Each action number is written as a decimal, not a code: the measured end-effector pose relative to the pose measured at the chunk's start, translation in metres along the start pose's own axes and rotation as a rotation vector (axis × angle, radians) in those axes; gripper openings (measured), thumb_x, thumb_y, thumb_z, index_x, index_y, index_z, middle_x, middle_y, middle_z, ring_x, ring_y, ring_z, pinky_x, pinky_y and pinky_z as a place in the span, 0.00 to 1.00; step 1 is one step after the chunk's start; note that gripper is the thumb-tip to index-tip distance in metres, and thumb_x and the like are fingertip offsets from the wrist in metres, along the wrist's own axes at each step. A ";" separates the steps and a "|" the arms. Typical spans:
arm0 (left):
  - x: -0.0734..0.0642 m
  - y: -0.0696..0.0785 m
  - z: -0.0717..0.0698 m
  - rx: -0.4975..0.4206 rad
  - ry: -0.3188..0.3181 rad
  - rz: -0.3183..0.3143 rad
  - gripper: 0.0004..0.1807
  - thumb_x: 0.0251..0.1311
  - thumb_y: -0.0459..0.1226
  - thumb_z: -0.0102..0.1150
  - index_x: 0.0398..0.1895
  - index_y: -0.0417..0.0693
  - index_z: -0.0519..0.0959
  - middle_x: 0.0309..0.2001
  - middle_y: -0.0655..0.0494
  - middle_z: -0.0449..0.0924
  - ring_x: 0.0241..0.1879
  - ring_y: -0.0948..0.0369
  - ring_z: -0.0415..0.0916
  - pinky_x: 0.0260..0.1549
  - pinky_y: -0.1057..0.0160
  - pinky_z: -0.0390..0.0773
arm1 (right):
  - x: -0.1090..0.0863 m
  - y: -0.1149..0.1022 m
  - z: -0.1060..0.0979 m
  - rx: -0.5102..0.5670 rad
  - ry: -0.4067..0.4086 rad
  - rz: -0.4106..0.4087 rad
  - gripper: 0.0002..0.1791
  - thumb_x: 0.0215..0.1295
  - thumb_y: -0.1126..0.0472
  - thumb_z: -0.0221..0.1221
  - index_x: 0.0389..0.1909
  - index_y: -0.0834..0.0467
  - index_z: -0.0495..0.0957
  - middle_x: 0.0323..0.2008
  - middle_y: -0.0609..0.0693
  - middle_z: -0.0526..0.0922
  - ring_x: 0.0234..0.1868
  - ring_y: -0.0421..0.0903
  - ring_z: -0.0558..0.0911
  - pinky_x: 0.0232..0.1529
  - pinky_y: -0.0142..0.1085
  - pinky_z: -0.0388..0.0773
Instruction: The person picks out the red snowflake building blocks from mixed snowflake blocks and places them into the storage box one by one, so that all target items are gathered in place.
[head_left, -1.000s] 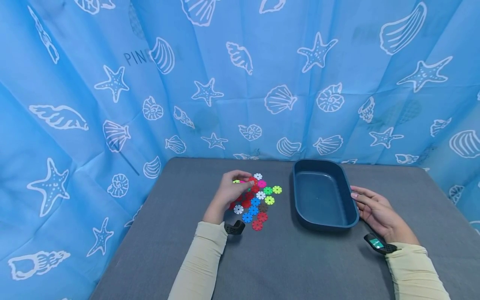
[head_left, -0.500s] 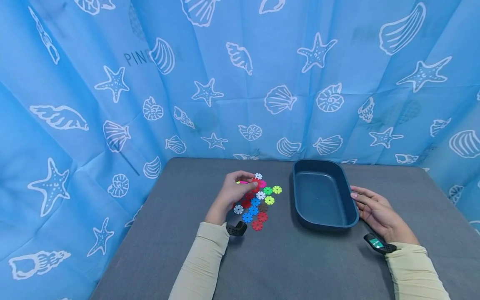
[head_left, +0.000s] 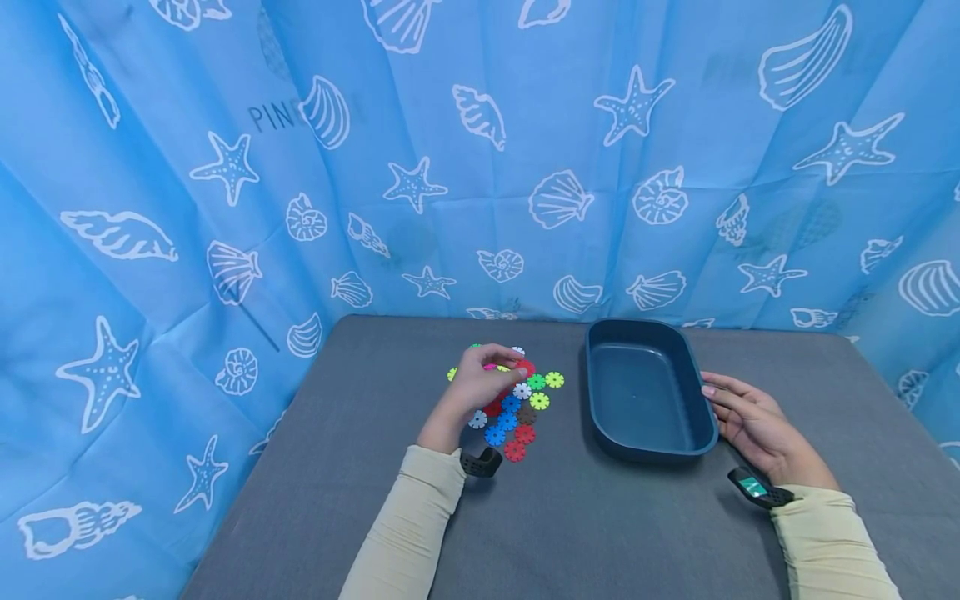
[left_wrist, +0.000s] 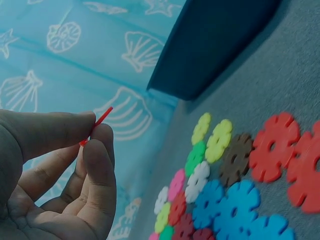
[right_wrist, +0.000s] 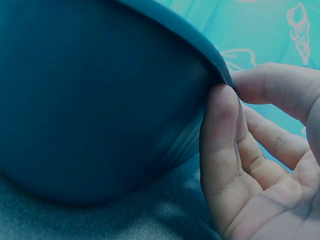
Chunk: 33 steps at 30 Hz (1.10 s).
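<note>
Between thumb and fingers, my left hand [head_left: 483,383] pinches a red notched plastic disc [left_wrist: 103,119], seen edge-on in the left wrist view. The hand is raised over a spread of flower-shaped notched discs in blue [head_left: 507,421], red, white, green, yellow, pink and brown, hiding part of them in the head view. To the right stands a dark blue rectangular tub [head_left: 600,425] with nothing inside. My right hand [head_left: 757,425] holds the tub's right rim, thumb and index finger pinching the edge in the right wrist view.
A grey cloth-covered table [head_left: 600,533] carries everything. Behind it and at the left hangs a blue curtain [head_left: 465,225] printed with white shells and starfish. The discs lie left of the tub, with a strip of grey cloth between them.
My left hand has lifted and drifted right with the red disc, uncovering green and yellow discs at the pile's left side. The right hand and the tub have stayed put.
</note>
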<state>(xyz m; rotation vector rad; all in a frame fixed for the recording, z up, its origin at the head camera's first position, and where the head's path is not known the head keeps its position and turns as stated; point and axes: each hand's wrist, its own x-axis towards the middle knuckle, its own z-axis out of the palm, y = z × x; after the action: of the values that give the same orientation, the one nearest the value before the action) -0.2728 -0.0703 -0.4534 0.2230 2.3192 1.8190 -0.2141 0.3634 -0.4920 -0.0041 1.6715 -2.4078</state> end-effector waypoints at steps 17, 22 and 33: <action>-0.003 0.003 0.020 -0.018 -0.058 0.043 0.11 0.67 0.40 0.72 0.51 0.52 0.88 0.46 0.53 0.83 0.51 0.56 0.80 0.55 0.41 0.84 | 0.000 -0.002 0.001 -0.001 -0.004 0.006 0.14 0.82 0.64 0.54 0.55 0.45 0.84 0.48 0.43 0.91 0.46 0.40 0.89 0.42 0.36 0.87; -0.004 0.005 0.023 0.001 -0.060 0.025 0.11 0.66 0.40 0.73 0.50 0.57 0.88 0.48 0.56 0.84 0.51 0.57 0.80 0.52 0.46 0.87 | 0.000 -0.001 -0.001 -0.003 0.001 0.007 0.14 0.82 0.64 0.54 0.55 0.45 0.84 0.48 0.44 0.91 0.45 0.40 0.89 0.42 0.36 0.87; -0.008 0.014 0.032 0.040 -0.084 0.017 0.12 0.65 0.43 0.74 0.51 0.61 0.87 0.50 0.60 0.84 0.53 0.57 0.79 0.52 0.45 0.87 | 0.001 0.000 -0.001 -0.011 0.000 0.001 0.14 0.82 0.64 0.54 0.56 0.45 0.84 0.48 0.43 0.90 0.46 0.40 0.89 0.42 0.36 0.87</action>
<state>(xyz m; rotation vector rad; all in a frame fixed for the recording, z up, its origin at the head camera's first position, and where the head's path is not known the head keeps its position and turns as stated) -0.2580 -0.0390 -0.4470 0.3198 2.3046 1.7365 -0.2149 0.3646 -0.4923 -0.0053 1.6843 -2.3983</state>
